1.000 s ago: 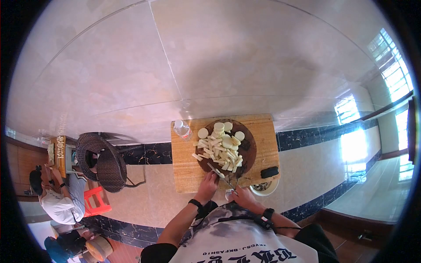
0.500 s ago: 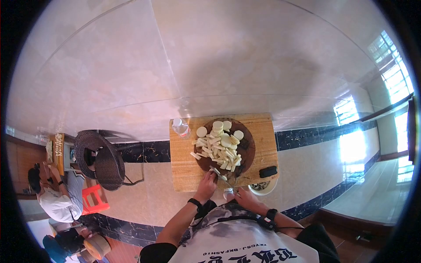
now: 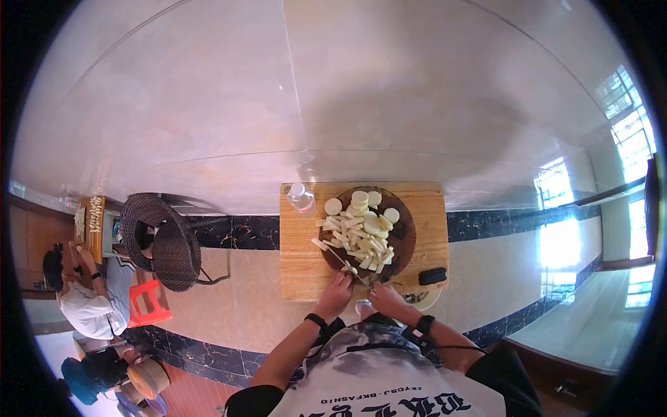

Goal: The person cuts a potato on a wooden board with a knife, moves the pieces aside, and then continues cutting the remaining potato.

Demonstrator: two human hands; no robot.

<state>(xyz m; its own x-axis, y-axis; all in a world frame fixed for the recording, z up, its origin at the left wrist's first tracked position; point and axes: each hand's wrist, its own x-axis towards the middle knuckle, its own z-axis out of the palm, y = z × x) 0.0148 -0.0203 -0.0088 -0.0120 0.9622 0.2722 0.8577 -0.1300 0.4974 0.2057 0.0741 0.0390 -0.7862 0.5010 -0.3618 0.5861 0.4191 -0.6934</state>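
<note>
On a round dark cutting board (image 3: 405, 240) lies a heap of pale vegetable sticks (image 3: 361, 240), with several round slices (image 3: 392, 215) at its far side. My right hand (image 3: 388, 300) is closed around a knife at the board's near edge. The thin knife blade (image 3: 342, 260) points up and to the left, by the near side of the heap. Left of it, my left hand (image 3: 336, 295) has its fingers drawn together on a small pale vegetable piece (image 3: 351, 270) beside the blade. The fingers partly hide that piece, and the knife's handle is mostly hidden.
The board rests on a wooden table (image 3: 295, 264) against a tiled wall. A clear bottle (image 3: 301, 199) stands at the back left, a black object (image 3: 432, 276) lies at right. Below is a pale bowl (image 3: 427, 300). Left are a wicker chair (image 3: 174, 257), red stool (image 3: 148, 304) and a seated person (image 3: 90, 306).
The view has shifted, so the table appears further right. My right hand has come up to the board's near edge, and the knife blade now reaches up-left beside my left hand.
</note>
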